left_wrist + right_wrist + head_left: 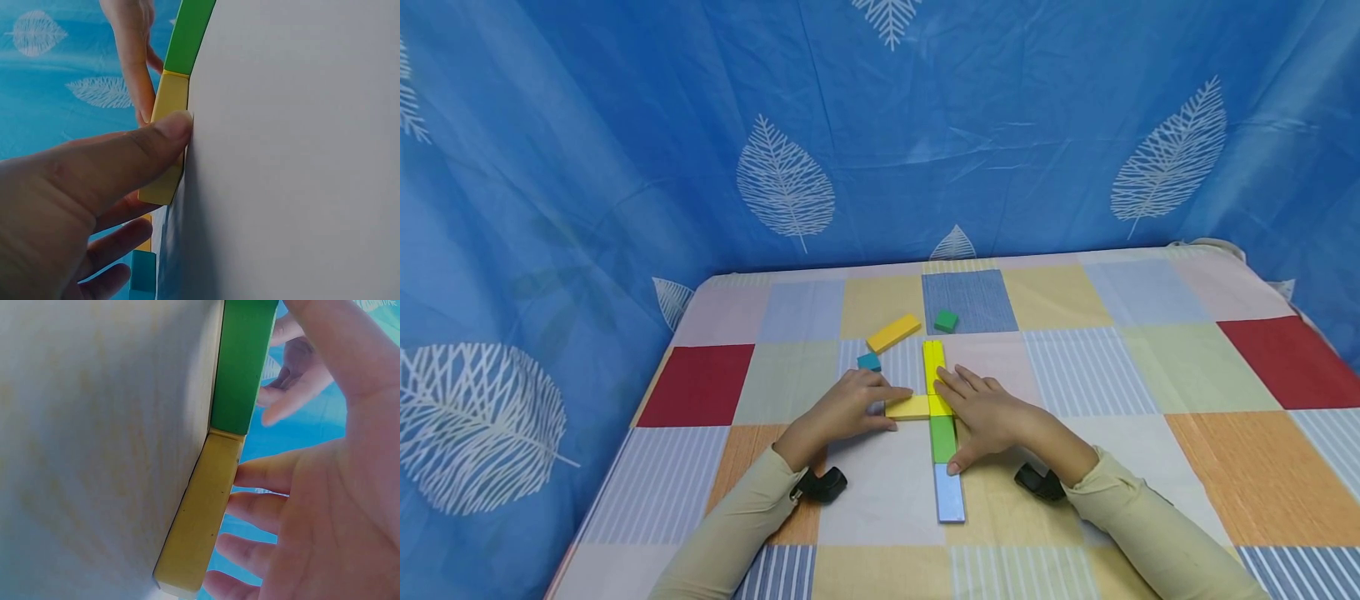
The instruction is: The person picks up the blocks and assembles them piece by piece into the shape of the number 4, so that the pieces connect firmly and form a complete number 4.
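Note:
On the patchwork cloth, wooden blocks lie end to end in a column: a bright yellow block, a small yellow piece, a green block and a light blue block. A pale yellow block juts left from the small piece. My left hand pinches this side block between thumb and index finger; the left wrist view shows the thumb across it. Along the column's right side rests my right hand, its fingers extended against the yellow blocks and its thumb near the green-blue joint.
Beyond the left hand lie a teal block and an orange-yellow block. A small green block sits past the column's far end. A blue leaf-patterned curtain hangs behind the table.

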A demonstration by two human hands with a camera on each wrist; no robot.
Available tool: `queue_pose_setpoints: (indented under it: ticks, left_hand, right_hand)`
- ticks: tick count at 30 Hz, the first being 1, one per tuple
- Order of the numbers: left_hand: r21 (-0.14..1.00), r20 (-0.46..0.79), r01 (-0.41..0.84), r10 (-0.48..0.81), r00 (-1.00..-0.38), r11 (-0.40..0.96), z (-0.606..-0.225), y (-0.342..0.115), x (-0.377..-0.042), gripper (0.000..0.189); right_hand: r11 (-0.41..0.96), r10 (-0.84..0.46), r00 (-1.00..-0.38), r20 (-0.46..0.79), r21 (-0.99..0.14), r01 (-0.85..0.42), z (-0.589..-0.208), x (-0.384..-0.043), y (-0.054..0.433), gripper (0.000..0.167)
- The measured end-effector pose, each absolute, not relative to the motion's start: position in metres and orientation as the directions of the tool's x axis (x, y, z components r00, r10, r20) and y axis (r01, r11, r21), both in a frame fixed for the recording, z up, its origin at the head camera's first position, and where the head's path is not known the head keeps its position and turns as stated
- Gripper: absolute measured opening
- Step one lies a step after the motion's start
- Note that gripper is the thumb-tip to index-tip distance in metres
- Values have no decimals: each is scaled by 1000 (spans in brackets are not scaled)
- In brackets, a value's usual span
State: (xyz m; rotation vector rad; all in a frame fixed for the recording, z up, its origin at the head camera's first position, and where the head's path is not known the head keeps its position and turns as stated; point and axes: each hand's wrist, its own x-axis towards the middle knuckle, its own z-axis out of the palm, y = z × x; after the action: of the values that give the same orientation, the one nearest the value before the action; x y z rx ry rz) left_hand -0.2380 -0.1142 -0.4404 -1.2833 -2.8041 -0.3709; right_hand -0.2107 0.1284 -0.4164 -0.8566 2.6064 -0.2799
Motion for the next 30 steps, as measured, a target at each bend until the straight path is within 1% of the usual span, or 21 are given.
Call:
queue_pose_setpoints:
  ticks: [5,14,17,25,30]
  left_hand:
    - [189,126,755,747,-653,628,-440,-114,-238,57]
    - [146,121,743,734,-668,653,-434,-115,-237,55]
    - [147,130,727,716,-686,670,-433,-116,-237,54]
    - [177,168,633,611,-774,753,-432,-122,-241,47]
    - [174,243,622,579,-778,763,-434,-125,-245,46]
  right_hand:
    - [793,-606,-739,-295,-305,-528,-418,-211,128,116]
    - [794,-604,-738,-299,-302,-528,-417,-212,128,115]
    - [795,-603,-740,-300,-303,-525,-417,-212,128,115]
    - [798,-598,-744,-298,-307,-519,-418,-211,128,115]
    - [798,-598,-745,-295,-307,-519,-417,-211,128,115]
